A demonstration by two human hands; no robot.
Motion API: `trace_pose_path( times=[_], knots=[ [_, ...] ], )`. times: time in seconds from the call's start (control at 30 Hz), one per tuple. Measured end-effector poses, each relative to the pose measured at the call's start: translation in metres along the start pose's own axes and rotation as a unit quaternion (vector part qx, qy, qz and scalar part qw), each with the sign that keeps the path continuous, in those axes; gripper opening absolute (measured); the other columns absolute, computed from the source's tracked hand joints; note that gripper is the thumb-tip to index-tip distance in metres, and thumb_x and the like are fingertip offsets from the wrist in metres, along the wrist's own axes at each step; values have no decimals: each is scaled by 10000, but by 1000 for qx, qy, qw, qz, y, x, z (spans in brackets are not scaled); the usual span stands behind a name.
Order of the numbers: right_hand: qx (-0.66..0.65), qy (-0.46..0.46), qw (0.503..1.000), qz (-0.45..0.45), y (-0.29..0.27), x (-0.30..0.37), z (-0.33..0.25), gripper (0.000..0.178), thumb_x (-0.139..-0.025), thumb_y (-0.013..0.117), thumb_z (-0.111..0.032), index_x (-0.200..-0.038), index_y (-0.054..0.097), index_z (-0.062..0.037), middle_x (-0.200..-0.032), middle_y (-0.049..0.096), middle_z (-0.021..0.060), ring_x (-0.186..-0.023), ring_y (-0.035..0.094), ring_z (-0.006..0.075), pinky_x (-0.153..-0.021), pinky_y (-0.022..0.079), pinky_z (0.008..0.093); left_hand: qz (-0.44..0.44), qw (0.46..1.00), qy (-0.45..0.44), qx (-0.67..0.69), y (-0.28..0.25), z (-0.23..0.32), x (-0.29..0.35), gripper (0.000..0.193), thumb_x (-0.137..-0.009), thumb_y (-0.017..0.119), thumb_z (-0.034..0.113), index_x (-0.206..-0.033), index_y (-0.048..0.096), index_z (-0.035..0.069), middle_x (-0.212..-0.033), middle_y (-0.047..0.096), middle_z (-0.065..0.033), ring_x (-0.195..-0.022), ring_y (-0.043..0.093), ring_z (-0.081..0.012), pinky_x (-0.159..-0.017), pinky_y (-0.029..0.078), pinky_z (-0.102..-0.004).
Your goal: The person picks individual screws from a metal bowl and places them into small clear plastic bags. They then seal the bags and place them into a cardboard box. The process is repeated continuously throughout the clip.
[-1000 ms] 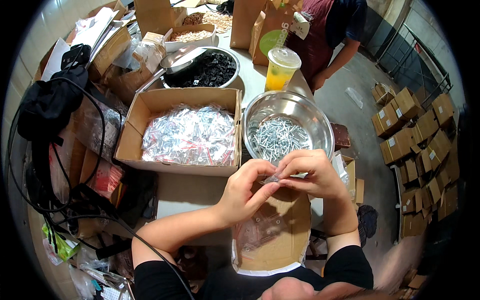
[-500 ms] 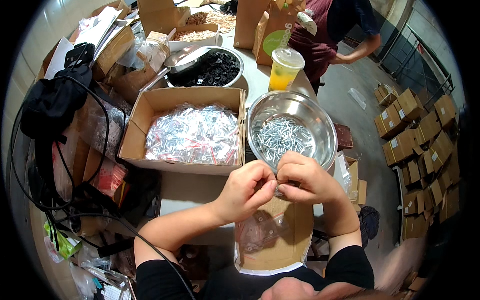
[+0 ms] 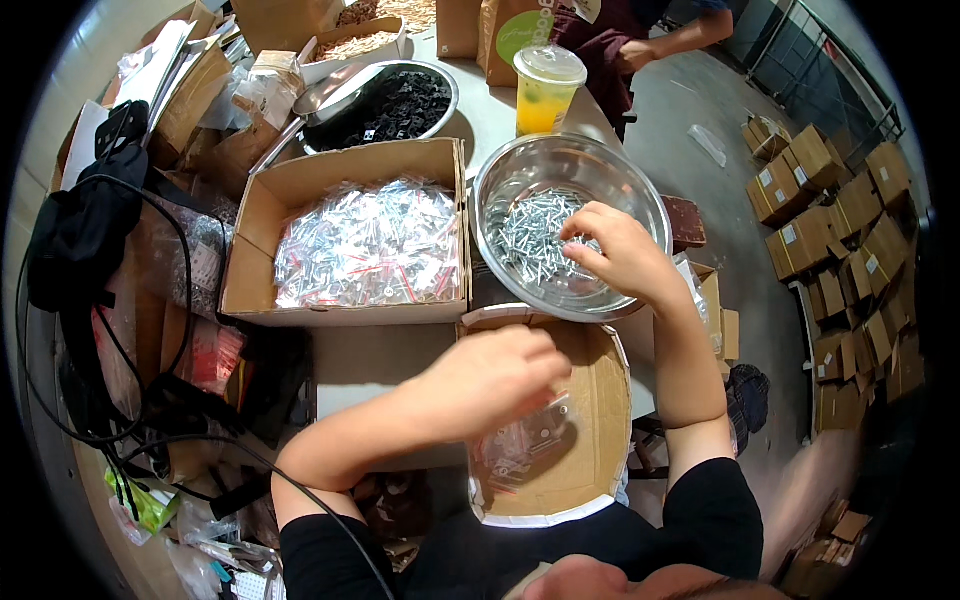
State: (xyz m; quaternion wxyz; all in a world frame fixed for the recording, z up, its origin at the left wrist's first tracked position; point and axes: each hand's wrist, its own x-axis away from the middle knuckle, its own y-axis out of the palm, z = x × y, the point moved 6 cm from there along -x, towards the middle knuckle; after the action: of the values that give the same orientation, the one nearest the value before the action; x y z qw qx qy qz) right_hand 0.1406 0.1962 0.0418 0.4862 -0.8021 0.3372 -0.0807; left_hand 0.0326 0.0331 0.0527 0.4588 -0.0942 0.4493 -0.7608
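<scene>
My right hand (image 3: 622,252) reaches over a steel bowl (image 3: 640,205) of small silvery screws (image 3: 535,235). Its thumb and fingers are apart, and nothing shows between them. Smeared by motion, my left hand (image 3: 505,375) hovers above a shallow cardboard tray (image 3: 600,440); whether it holds anything cannot be made out. Small clear plastic bags (image 3: 525,440) with little pale parts lie in the tray, partly under that hand. Left of the bowl stands an open carton (image 3: 345,315) heaped with filled clear bags (image 3: 370,245) with red strips.
A steel bowl of black parts (image 3: 400,110) with a scoop (image 3: 325,100) stands farther back. Beyond the screws is a cup of yellow drink (image 3: 548,95). Cables and a black bag (image 3: 90,220) crowd the left. Another person (image 3: 625,60) stands at the far side; stacked cartons (image 3: 860,260) line the right.
My hands were together over the near rim of the screw bowl. The right has moved forward over the screws with its fingers apart; the left has drawn back over the tray.
</scene>
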Motion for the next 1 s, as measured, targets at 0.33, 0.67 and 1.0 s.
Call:
trace_pose_path(
  times=[0.33, 0.67, 1.0],
  knots=[
    [124, 50, 982, -136, 25, -5, 32, 687, -668, 790, -58, -1292, 529, -178, -1299, 504, 168, -1142, 547, 355, -973, 452, 396, -194, 967, 10, -167, 62, -5, 7, 216, -768, 614, 115, -969, 595, 37, -987, 600, -99, -968, 599, -258, -761, 537, -335],
    [41, 29, 990, -129, 24, -9, 34, 279, -700, 684, 37, -961, 631, -48, -837, 636, 119, -847, 645, 277, -749, 502, 347, 28, 987, -78, 141, 21, -15, -3, 125, -821, 633, 38, -931, 578, 9, -919, 585, -141, -868, 610, -330, -731, 508, -397],
    [-394, 183, 899, -55, 2, -5, 40, 71, -794, 671, 35, -862, 657, 18, -793, 666, 41, -728, 623, 90, -681, 509, 222, 108, 964, -65, 235, 11, -17, -3, 119, -837, 700, 110, -850, 659, -1, -820, 627, -128, -751, 627, -282, -664, 503, -364]
  ],
)
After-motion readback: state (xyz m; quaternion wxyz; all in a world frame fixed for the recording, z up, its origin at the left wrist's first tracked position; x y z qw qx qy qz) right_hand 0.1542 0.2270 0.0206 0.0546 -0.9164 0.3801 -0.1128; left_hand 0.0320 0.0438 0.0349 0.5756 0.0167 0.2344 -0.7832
